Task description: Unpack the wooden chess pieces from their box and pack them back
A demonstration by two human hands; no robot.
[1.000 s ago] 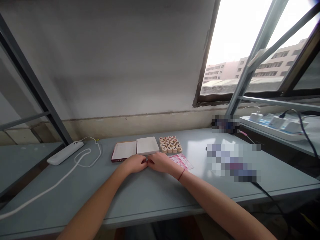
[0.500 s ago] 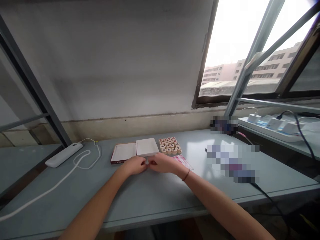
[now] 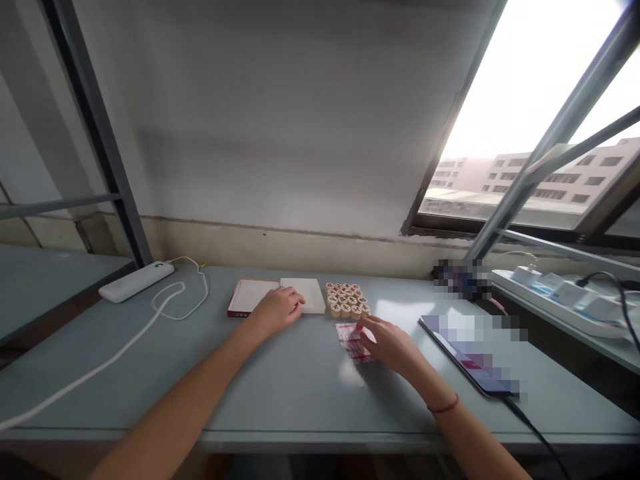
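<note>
A shallow box with a dark red outer side (image 3: 243,313) and a white inside lies on the desk, with its white tray half (image 3: 313,293) alongside. My left hand (image 3: 280,310) is over the place where the two halves meet, its fingers loosely apart and nothing seen in them. Right of the tray, several round wooden Chinese chess pieces (image 3: 346,300) stand in close rows. My right hand (image 3: 393,343) has curled fingers and thumb on a thin chessboard sheet (image 3: 350,341) with red lines, in front of the pieces. The hand covers the sheet's right part.
A phone (image 3: 465,360) with a cable lies to the right. A white power strip (image 3: 555,300) with plugs sits on the side shelf. At the left are a white elongated device (image 3: 136,281) and a white cord (image 3: 100,377). Metal frame posts rise at both sides.
My hands were together in front of the box and have parted. The left moved up onto the box, the right moved right onto the sheet, which has shifted slightly left. The view tilted.
</note>
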